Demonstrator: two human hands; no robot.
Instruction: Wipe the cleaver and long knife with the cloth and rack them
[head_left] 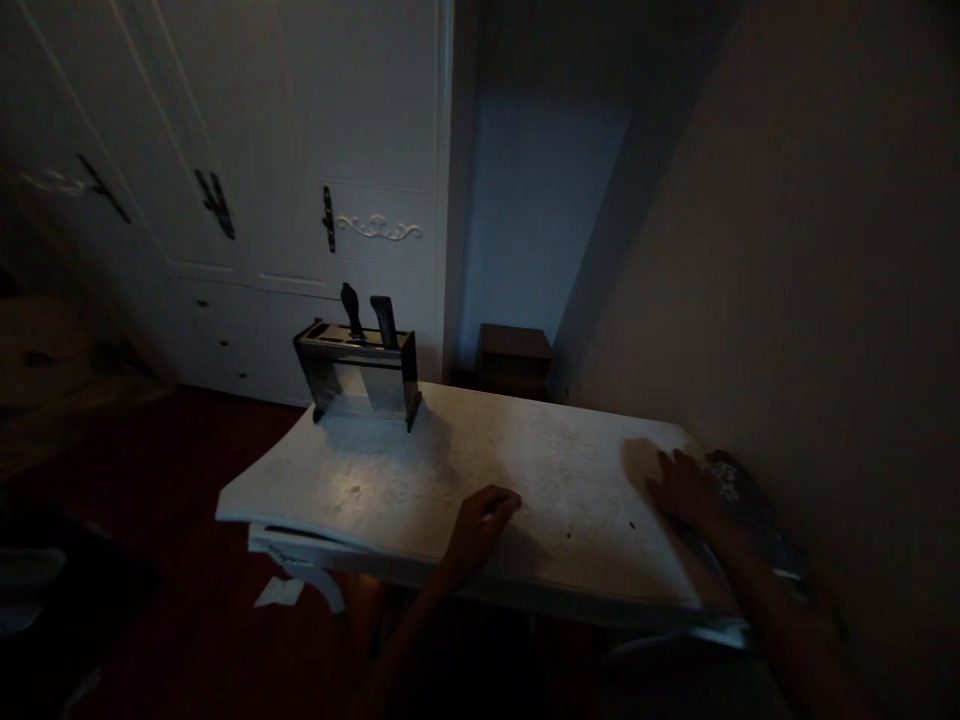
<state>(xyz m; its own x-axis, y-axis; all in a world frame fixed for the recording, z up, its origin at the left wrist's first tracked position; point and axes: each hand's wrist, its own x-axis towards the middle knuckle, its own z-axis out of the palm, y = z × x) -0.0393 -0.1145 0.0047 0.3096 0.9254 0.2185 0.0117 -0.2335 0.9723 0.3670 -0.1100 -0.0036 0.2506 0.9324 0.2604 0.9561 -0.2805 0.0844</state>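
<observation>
1. Resting on the near half of the white table [375, 480], the left hand [480, 525] is lying loosely curled, knuckles up, fingers bent under towards the tabletop; it is grasping nothing that can be seen.
2. Lying flat at the table's right end, the right hand [686, 485] is pressing palm-down with fingers spread and released; nothing is sitting between the fingers. A dark patterned object [739, 490] is lying just beside it on the wall side, too dim to identify, and whether the hand is touching it cannot be told.
3. Standing at the far left corner of the table, the metal knife rack [358, 372] is sitting upright, well apart from both hands. Its long side is running roughly left to right along the far edge.
4. Sticking up from the rack's top, two dark knife handles [369, 318] are standing side by side and pointing upward, leaning slightly.
5. Judging the layout, the rack is lying forward and to the left of both hands; the left hand is sitting clearly nearer to it, while the right hand is lying across the full width of the table from it.
6. Surrounding the table: a white cupboard [262, 150] with dark handles is standing behind, a small brown box [516, 358] is sitting on the floor past the far edge, and scraps of white paper [289, 590] are hanging or lying below the near left corner.
</observation>
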